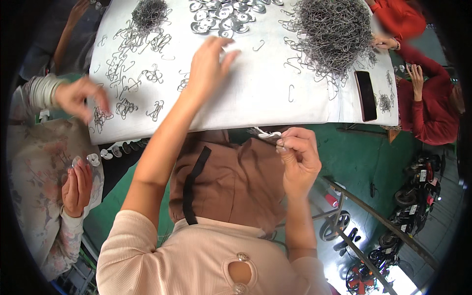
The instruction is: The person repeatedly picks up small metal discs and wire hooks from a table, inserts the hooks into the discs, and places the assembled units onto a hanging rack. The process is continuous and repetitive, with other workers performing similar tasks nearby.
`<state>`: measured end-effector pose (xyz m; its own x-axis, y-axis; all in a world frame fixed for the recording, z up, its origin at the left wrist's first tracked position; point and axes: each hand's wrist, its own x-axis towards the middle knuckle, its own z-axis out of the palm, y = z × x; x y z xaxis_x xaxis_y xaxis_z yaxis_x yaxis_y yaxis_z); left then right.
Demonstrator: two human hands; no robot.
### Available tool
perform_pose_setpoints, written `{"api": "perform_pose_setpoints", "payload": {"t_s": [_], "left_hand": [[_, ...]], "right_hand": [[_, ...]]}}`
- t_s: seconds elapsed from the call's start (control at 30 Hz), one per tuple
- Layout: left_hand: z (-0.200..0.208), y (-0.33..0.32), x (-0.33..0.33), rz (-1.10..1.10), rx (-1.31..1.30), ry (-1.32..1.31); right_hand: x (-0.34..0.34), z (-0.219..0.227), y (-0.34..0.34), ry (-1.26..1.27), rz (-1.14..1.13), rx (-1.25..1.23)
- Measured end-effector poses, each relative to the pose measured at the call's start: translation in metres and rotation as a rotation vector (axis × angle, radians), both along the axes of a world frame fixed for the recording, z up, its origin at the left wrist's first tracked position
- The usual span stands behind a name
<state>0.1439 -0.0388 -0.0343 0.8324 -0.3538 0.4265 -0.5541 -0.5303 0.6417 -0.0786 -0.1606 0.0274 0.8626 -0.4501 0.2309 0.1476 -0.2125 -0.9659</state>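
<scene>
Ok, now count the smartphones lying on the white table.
1: the smartphone lies near the right edge of the white table, below and to the right of the large heap of wire hooks. The heap could hide anything beneath it.

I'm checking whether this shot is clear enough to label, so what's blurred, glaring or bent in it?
Head view: blur softens the left hand over the white table and a co-worker's raised hand at the left; the right hand looks sharper. Also in the head view: bright glare on the floor at lower right, the table's near edge bowed, the corners black.
</scene>
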Motion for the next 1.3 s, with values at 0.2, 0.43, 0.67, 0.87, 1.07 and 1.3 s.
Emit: {"api": "perform_pose_setpoints", "payload": {"t_s": [0.2, 0.43, 0.67, 0.87, 1.07, 1.3], "left_hand": [[-0.025, -0.018, 0.057, 0.135, 0.364, -0.126], [-0.002, 0.005, 0.018, 0.032, 0.105, 0.101], [0.062, 0.027, -0.1, -0.324, -0.24, 0.64], [0.078, 0.03, -0.116, -0.336, -0.201, 0.556], [0.076, 0.029, -0.119, -0.356, -0.212, 0.478], [0.067, 0.032, -0.123, -0.341, -0.168, 0.463]], "right_hand": [[-0.001, -0.003, 0.004, -0.017, 0.069, 0.247], [0.006, -0.007, 0.006, -0.022, 0.114, 0.301], [0.008, -0.014, 0.01, 0.017, 0.143, 0.393], [0.009, -0.02, 0.013, -0.018, 0.095, 0.458], [0.009, -0.025, 0.014, 0.017, 0.067, 0.404], [0.027, -0.021, -0.03, 0.434, -0.084, 0.062]]}}
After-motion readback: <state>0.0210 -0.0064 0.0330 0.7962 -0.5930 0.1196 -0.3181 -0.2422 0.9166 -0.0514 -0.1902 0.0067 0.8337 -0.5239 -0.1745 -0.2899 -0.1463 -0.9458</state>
